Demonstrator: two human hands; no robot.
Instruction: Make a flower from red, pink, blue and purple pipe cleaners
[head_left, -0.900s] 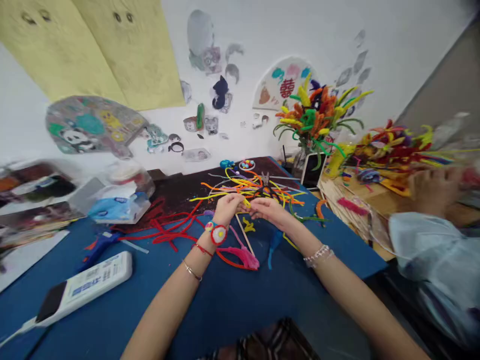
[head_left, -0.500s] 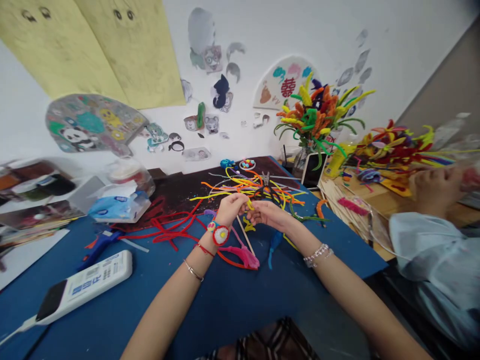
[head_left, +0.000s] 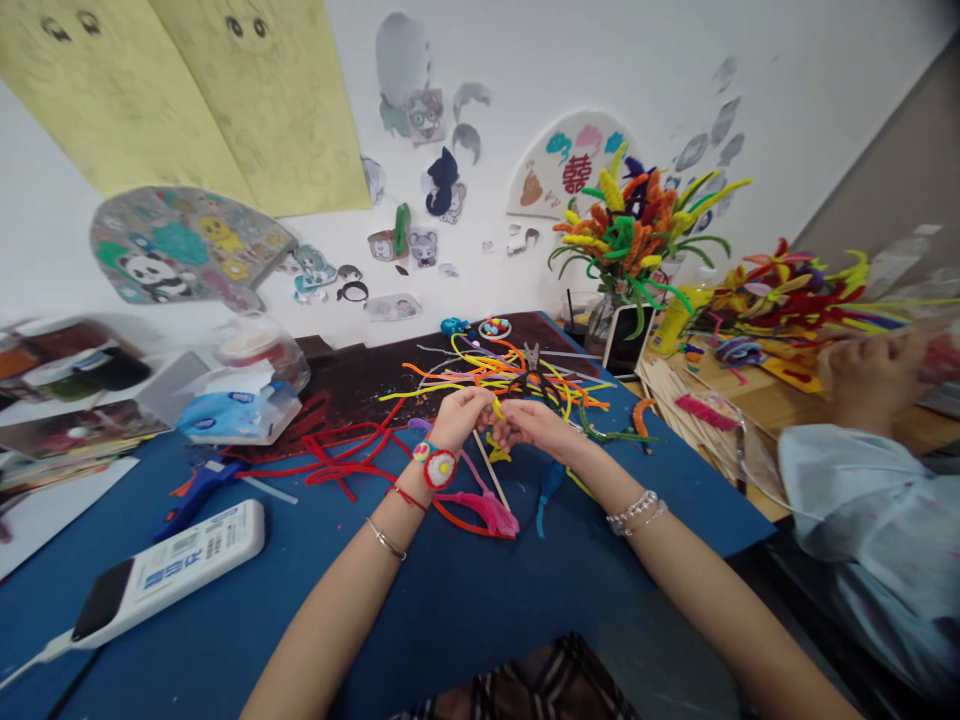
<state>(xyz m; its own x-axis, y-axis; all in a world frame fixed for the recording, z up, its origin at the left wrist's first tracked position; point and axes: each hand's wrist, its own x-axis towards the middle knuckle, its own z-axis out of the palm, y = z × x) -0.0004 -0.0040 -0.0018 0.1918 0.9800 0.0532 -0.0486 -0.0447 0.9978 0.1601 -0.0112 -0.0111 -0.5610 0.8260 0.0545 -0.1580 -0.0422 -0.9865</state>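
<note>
My left hand and my right hand meet over the blue table, fingers pinched on a small yellow pipe cleaner piece. Just below them hangs or lies a bent yellow piece; its link to the held piece is unclear. Behind my hands lie loose yellow and orange pipe cleaners and black-handled pliers. A pink pipe cleaner flower rests nearer me, beside a thin wooden stick. Red pipe cleaners spread to the left of my left wrist.
At left are a blue glue gun, a white power strip and a tissue pack. A vase of pipe cleaner flowers stands back right, near a phone. Another person's hand shows at far right.
My hands stay together around the yellow piece, with my right hand's fingers shifted slightly toward my left hand. Nothing else has visibly moved.
</note>
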